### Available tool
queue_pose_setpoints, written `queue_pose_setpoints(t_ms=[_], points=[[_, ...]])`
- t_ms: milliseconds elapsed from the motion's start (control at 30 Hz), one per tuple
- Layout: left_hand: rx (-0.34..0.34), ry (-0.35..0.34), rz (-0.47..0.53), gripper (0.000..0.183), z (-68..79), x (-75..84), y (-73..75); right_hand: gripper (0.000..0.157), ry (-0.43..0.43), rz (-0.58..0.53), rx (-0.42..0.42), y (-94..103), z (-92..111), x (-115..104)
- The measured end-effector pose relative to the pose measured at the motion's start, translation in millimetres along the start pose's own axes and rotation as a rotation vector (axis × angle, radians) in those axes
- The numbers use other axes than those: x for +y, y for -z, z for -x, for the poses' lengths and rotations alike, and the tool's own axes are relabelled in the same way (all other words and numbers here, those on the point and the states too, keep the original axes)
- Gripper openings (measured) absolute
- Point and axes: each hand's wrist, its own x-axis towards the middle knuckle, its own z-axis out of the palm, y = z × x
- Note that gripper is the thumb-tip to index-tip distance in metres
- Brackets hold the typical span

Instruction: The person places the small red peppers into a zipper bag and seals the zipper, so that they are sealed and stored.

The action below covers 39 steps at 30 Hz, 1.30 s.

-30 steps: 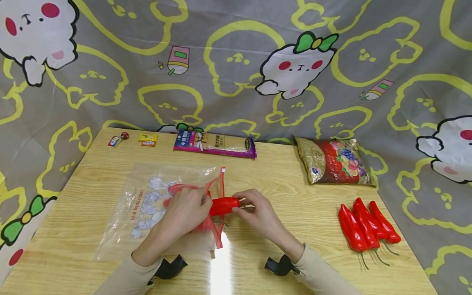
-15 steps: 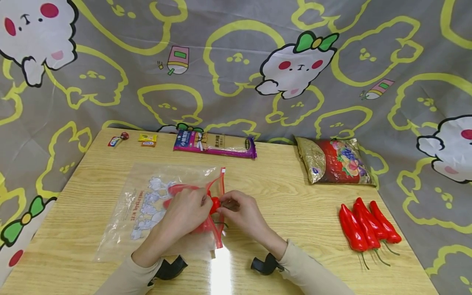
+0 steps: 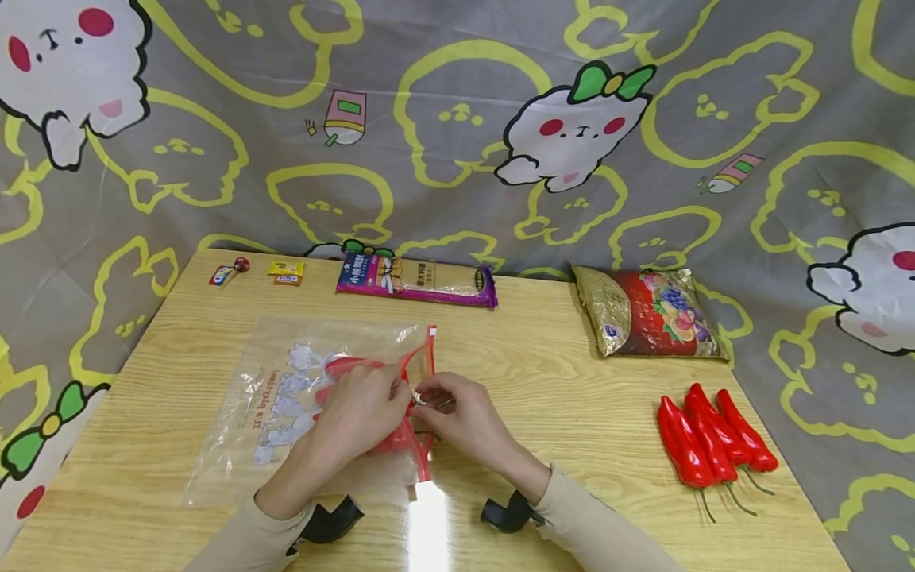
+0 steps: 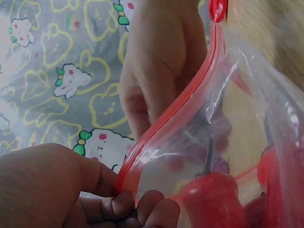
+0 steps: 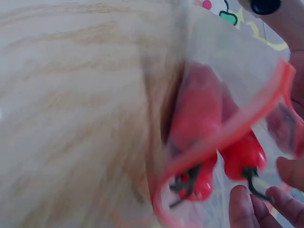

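The red pepper [image 5: 243,154] is in the mouth of the clear bag [image 3: 232,421], with its stem [image 5: 250,177] pointing out at you. It looks like you are putting it in. To do that well, push gently from the stem end until the whole stem is past the red zip edge [image 4: 164,121], so nothing gets caught. Go slowly, because the other peppers in the bag [image 5: 197,116] sit close beside it and could block the way.

Your left hand [image 3: 368,405] lies over the bag and pinches the zip edge between thumb and fingers, which is a good way to hold the mouth wide. Your right hand [image 3: 465,405] comes in from the other side, fingers bent, tips by the stem. I can't tell if they pinch it. More red peppers [image 3: 675,441] lie well apart on the table [image 3: 543,342].
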Motion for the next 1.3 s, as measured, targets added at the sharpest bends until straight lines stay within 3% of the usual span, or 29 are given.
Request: queue_pose_setpoints(t_ms=[167, 400, 533, 700, 833, 967, 1167, 1300], points=[[-0.019, 0.032, 0.031, 0.024, 0.2, 0.8, 0.1, 0.020, 0.027, 0.107, 0.062, 25.4, 16, 3], [-0.035, 0.051, 0.053, 0.025, -0.6, 0.6, 0.1, 0.020, 0.146, 0.618, 0.320, 101.0, 66, 44], [-0.041, 0.052, 0.057, 0.024, -0.9, 0.5, 0.4, 0.027, 0.088, 0.873, 0.437, 149.9, 102, 74], [-0.037, 0.051, 0.046, 0.023, -1.1, 0.8, 0.5, 0.033, -0.072, 1.079, 0.525, 193.5, 143, 103], [-0.032, 0.051, 0.039, 0.023, -0.6, 1.4, 0.6, 0.037, -0.199, 1.134, 0.526, 204.2, 162, 115], [-0.029, 0.051, 0.034, 0.023, -0.3, 0.9, 1.1, 0.041, -0.309, 1.134, 0.438, 201.0, 168, 121], [-0.039, 0.052, 0.039, 0.023, -0.3, 1.1, 1.0, 0.044, -0.338, 1.114, 0.387, 194.5, 167, 124], [-0.041, 0.051, 0.033, 0.023, -0.6, 1.5, 1.1, 0.042, -0.412, 1.084, 0.327, 193.9, 167, 123]])
